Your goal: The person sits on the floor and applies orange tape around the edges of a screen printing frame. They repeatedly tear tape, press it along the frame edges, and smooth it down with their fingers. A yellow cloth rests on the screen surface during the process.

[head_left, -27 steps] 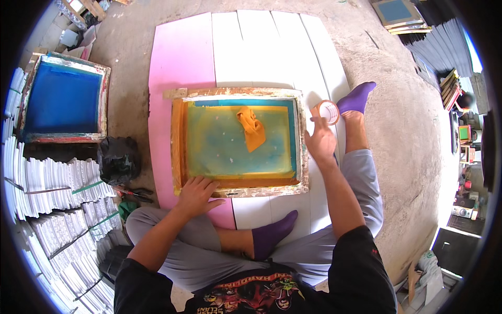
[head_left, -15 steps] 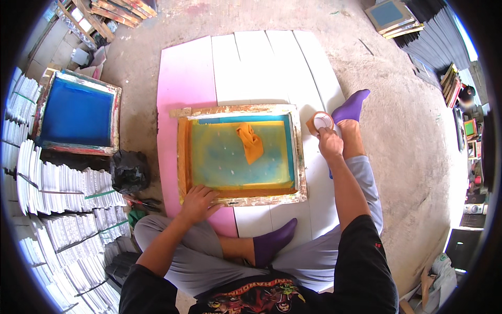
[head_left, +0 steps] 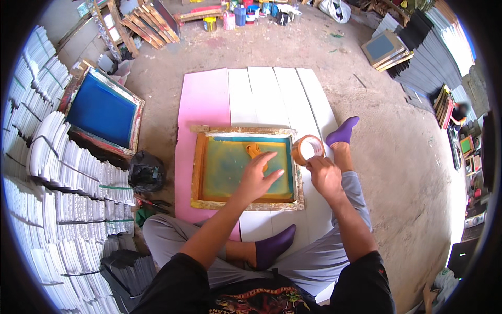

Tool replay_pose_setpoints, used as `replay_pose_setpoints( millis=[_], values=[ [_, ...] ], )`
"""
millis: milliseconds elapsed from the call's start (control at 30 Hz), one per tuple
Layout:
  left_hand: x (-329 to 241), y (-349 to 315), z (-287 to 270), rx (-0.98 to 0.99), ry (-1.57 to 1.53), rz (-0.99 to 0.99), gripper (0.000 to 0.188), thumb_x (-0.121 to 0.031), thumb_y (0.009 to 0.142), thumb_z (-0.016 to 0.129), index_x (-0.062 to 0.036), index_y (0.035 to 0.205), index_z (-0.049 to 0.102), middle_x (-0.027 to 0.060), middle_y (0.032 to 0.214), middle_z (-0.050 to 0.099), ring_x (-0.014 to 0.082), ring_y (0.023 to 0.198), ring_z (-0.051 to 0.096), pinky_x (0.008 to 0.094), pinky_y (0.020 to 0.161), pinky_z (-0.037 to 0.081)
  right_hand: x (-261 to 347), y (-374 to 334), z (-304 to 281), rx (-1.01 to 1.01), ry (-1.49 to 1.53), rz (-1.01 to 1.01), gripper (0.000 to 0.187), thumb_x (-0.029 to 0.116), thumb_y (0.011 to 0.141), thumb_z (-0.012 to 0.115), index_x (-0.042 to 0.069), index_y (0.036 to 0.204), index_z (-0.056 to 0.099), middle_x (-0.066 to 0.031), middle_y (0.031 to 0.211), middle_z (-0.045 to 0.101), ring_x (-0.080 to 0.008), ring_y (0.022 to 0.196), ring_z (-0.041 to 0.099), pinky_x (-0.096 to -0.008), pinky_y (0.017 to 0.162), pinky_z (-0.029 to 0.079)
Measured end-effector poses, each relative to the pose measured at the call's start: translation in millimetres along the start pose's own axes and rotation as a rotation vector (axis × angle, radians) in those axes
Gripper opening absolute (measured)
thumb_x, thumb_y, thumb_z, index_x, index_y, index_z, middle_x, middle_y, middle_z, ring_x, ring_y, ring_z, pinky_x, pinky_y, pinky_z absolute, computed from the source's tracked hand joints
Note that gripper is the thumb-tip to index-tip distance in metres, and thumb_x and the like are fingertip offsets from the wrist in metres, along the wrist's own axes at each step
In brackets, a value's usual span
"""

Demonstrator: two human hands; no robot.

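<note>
The right hand point(head_left: 324, 175) is gripping a roll of brown tape point(head_left: 307, 148), holding it just past the right edge of the wooden screen frame point(head_left: 246, 204), seemingly so the tape can meet that edge. The left hand point(head_left: 259, 175) is lying open, fingers spread, on the greenish mesh point(head_left: 225, 167), apparently pinning the frame down. The frame is sitting on pink and white boards point(head_left: 204, 99) on the dirt floor. A blue screen point(head_left: 102, 112) is leaning against stacked white sheets point(head_left: 68, 209) to the person's left.
</note>
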State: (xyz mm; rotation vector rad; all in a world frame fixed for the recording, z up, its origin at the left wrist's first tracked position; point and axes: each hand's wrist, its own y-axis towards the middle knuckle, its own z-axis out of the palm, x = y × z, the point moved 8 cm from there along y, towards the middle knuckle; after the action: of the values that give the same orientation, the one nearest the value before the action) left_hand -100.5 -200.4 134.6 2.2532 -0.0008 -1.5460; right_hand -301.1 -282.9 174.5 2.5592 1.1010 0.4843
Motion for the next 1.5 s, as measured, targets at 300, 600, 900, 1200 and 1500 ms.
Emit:
replay_pose_setpoints(
  millis=[300, 600, 900, 1200, 1500],
  values=[
    [-48.6, -14.0, 4.2, -0.135, -0.058, 0.187, 0.048, -0.013, 0.088, 0.084, 0.0025, 0.129, 0.064, 0.0216, 0.124, 0.068, 0.0361, 0.114, 0.067, 0.043, 0.097, 0.054, 72.6, -19.0, -48.6, -0.025, 0.078, 0.013, 0.013, 0.015, 0.086, 0.079, 0.009, 0.091, 0.068, -0.0086, 0.086, 0.071, -0.0305, 0.078, 0.07, -0.0425, 0.068, 0.057],
    [-42.6, -40.6, -18.0, -0.177, -0.125, 0.152, 0.023, -0.004, 0.087, 0.084, 0.0015, 0.104, 0.069, 0.0122, 0.098, 0.071, 0.0215, 0.09, 0.069, 0.0337, 0.081, 0.054, 97.6, -34.5, -51.4, -0.011, 0.21, -0.006, 0.022, 0.014, 0.08, 0.083, 0.009, 0.098, 0.07, -0.0092, 0.089, 0.073, -0.0315, 0.078, 0.07, -0.0437, 0.072, 0.057],
    [7.1, -78.3, -17.0, -0.008, -0.343, -0.256, 0.013, -0.009, 0.099, 0.074, 0.0037, 0.1, 0.07, 0.0035, 0.09, 0.072, 0.0076, 0.083, 0.065, 0.0262, 0.075, 0.054, 112.7, -55.8, -32.7, 0.108, 0.325, -0.119, 0.042, 0.022, 0.087, 0.079, 0.007, 0.125, 0.068, -0.0162, 0.112, 0.072, -0.0394, 0.1, 0.067, -0.0498, 0.086, 0.054],
    [38.5, -107.4, -17.9, 0.125, -0.264, -0.531, 0.02, -0.016, 0.098, 0.077, 0.0029, 0.104, 0.073, 0.0021, 0.091, 0.073, 0.0063, 0.08, 0.063, 0.0243, 0.072, 0.052, 118.9, -95.5, 7.5, 0.19, 0.594, 0.147, 0.066, 0.029, 0.076, 0.092, 0.004, 0.13, 0.064, -0.0201, 0.106, 0.071, -0.0367, 0.089, 0.071, -0.0431, 0.079, 0.057],
    [39.1, -119.5, -38.2, 0.023, -0.286, -0.542, 0.018, -0.013, 0.095, 0.078, 0.004, 0.098, 0.073, 0.0016, 0.081, 0.07, 0.0064, 0.072, 0.059, 0.0256, 0.065, 0.049, 112.5, -91.5, 6.9, 0.173, 0.514, 0.033, 0.062, 0.021, 0.071, 0.091, 0.007, 0.127, 0.067, -0.0176, 0.105, 0.073, -0.0371, 0.089, 0.073, -0.0438, 0.078, 0.059]
  ],
)
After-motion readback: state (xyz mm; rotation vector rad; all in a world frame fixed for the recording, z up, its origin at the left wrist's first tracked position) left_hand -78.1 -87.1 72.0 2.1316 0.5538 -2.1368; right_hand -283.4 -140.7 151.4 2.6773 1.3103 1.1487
